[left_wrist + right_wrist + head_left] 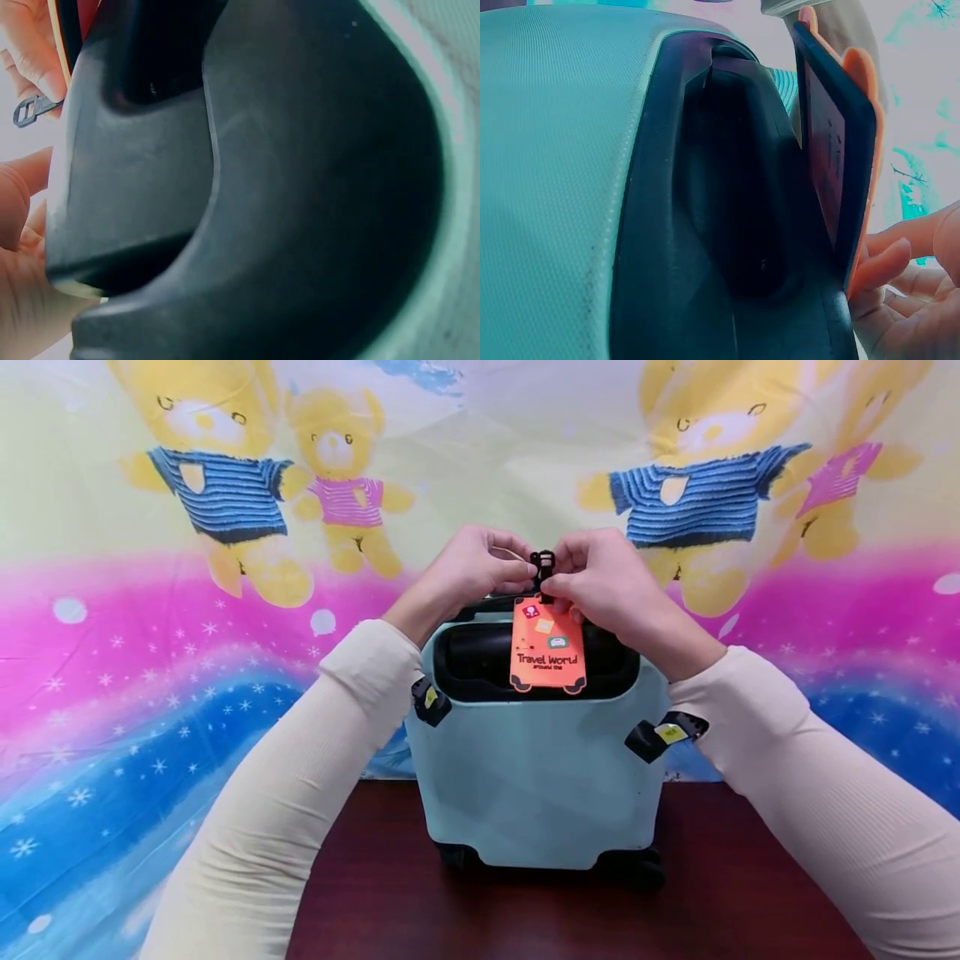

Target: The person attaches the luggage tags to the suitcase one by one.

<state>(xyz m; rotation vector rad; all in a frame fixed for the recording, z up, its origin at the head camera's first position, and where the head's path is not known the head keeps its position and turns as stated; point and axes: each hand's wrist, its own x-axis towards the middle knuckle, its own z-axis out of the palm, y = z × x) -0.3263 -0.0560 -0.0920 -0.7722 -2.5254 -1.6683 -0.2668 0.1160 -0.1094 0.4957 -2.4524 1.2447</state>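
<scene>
A small mint-green suitcase (536, 777) stands upright on a dark wooden table (375, 893). An orange luggage tag (548, 646) printed "Travel World" hangs over its black handle recess (472, 660). My left hand (468, 568) and right hand (600, 578) meet at the top of the suitcase, both pinching the tag's black strap and buckle (542, 562). In the right wrist view the tag (844, 142) shows edge-on beside the handle recess (735, 195), with fingers (889, 262) at its end. The left wrist view shows the black handle (225, 187) and the buckle (30, 111).
A bright cloth printed with yellow bears (217, 468) and pink and blue bands hangs behind and to the left. Black wrist camera mounts (663, 733) sit on both cream sleeves. The suitcase's black wheels (637, 864) rest on the table.
</scene>
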